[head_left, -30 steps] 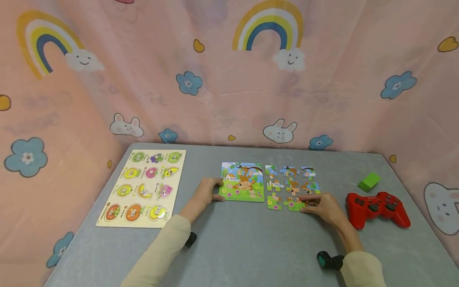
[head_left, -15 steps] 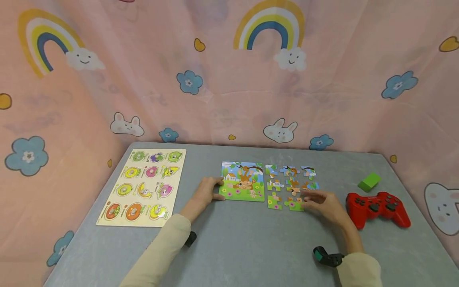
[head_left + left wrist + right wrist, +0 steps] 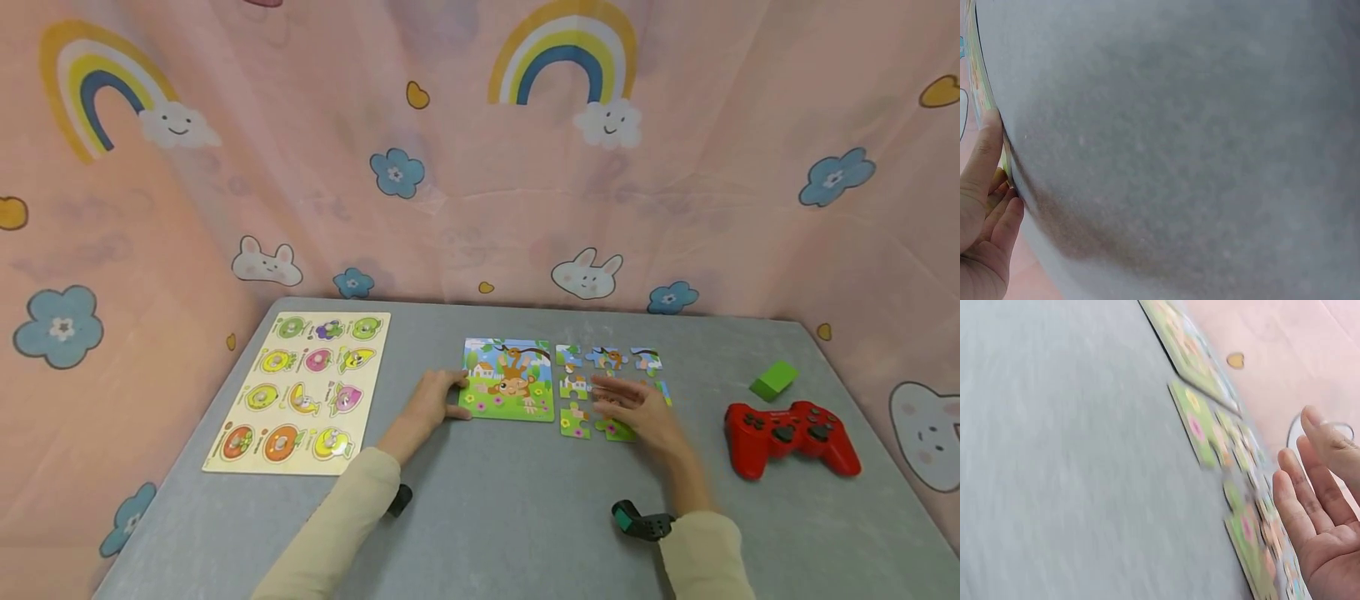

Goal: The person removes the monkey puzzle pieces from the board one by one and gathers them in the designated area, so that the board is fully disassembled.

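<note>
A square monkey picture puzzle board lies flat in mid-table. Beside its left edge, my left hand touches the rim with thumb and fingertips; the left wrist view shows the thumb against the board's thin edge. To the board's right lie several matching jigsaw pieces in loose rows, slightly apart. My right hand hovers over the middle and right pieces, hiding some of them. Its fingers are spread and relaxed in the right wrist view, and nothing shows between them.
A cream fruit puzzle board lies at the left of the grey table. On the right are a red game controller and a green block. A pink patterned curtain hangs behind the table.
My right hand has left the lower right piece and moved left and slightly up over the middle pieces. My left hand has stayed at the board's edge.
</note>
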`<state>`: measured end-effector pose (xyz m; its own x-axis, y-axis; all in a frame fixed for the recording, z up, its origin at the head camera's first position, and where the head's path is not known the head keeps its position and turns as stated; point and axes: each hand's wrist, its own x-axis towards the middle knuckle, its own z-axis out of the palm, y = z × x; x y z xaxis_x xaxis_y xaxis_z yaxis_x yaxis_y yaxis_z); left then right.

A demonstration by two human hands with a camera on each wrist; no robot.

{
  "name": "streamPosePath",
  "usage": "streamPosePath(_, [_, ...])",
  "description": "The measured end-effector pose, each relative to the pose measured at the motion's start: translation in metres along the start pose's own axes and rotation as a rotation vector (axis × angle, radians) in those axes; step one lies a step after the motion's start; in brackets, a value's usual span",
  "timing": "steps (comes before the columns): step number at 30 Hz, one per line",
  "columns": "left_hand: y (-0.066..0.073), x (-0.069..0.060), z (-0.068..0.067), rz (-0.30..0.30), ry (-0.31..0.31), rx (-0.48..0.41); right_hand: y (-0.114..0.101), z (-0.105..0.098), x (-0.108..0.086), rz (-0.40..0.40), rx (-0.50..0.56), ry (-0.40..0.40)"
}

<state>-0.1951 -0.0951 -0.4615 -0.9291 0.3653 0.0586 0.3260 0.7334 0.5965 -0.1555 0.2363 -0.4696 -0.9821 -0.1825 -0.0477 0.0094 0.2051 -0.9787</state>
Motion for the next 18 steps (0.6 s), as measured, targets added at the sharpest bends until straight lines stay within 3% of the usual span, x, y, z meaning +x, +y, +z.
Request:
streamPosePath(11, [-0.001, 0.002, 0.0, -0.016, -0.018, 0.017, -0.008, 0.043, 0.025, -0.013, 0.05, -0.024])
streamPosePath(18, [0.001, 0.002, 0.0, -0.045, -0.033, 0.013, -0.008, 0.064, 0.037, -0.04, -0.103, 0.0])
